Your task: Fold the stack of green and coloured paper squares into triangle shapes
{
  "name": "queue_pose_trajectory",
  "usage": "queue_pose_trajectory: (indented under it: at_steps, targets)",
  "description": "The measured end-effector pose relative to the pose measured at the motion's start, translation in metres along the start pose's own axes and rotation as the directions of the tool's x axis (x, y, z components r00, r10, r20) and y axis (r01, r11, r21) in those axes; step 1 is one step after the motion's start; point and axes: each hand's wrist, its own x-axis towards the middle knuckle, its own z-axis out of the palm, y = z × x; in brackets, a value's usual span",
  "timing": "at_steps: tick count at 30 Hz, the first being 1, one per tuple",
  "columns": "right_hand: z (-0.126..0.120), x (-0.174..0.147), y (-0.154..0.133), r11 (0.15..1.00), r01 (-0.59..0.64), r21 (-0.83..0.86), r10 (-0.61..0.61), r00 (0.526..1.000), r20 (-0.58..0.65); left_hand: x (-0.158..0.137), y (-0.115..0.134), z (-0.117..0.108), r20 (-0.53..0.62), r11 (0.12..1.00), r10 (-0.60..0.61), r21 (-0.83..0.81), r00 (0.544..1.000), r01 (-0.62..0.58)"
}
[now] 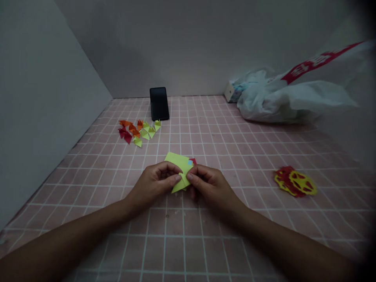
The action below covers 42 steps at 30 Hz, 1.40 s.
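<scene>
Between both hands is a small folded yellow-green paper [182,182], its pointed lower tip angled toward me. My left hand [160,176] pinches its left side between thumb and fingers. On the other side, the thumb and forefinger of my right hand [205,180] grip the paper's right edge. Just behind it lies a yellow-green paper sheet [176,158], with a bit of blue paper [190,162] and a red paper corner [193,160] showing at its right. The hands hide part of these sheets.
Several folded paper pieces, orange [134,130], red [125,134] and yellow-green [145,134], lie at the back left. Behind them a black phone [159,103] leans upright. A white plastic bag [273,101] and a box [230,92] are at the back right; red and yellow cut-outs [302,183] lie right.
</scene>
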Motion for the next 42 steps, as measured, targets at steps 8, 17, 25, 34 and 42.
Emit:
queue_pose_trajectory:
  at_steps: [8, 17, 25, 34, 42]
  targets:
    - [-0.0008, 0.0004, 0.0013, 0.999, -0.014, 0.042, 0.012, 0.998, 0.061, -0.0004, -0.0005, 0.0007, -0.021, 0.998, 0.019, 0.053, 1.0, -0.018]
    - [-0.0025, 0.0024, 0.0033, 0.999, -0.035, 0.032, 0.031, 0.993, 0.11, -0.0028, 0.0017, 0.0017, -0.023, 0.982, 0.052, 0.184, 0.998, -0.047]
    - [-0.0026, 0.0, 0.0007, 0.99, 0.044, -0.131, -0.038, 0.998, 0.05, -0.0034, 0.0017, 0.0005, -0.012, 0.979, 0.05, 0.196, 0.999, -0.047]
    - [-0.0029, -0.0008, -0.0019, 0.999, -0.046, 0.01, 0.045, 0.995, 0.087, -0.0045, 0.0049, 0.0018, -0.02, 0.953, 0.105, 0.288, 0.994, -0.095]
    - [-0.0046, 0.0021, 0.0008, 0.999, -0.026, -0.026, 0.029, 0.991, 0.127, -0.0052, 0.0063, 0.0021, -0.015, 0.921, 0.165, 0.36, 0.986, -0.149]
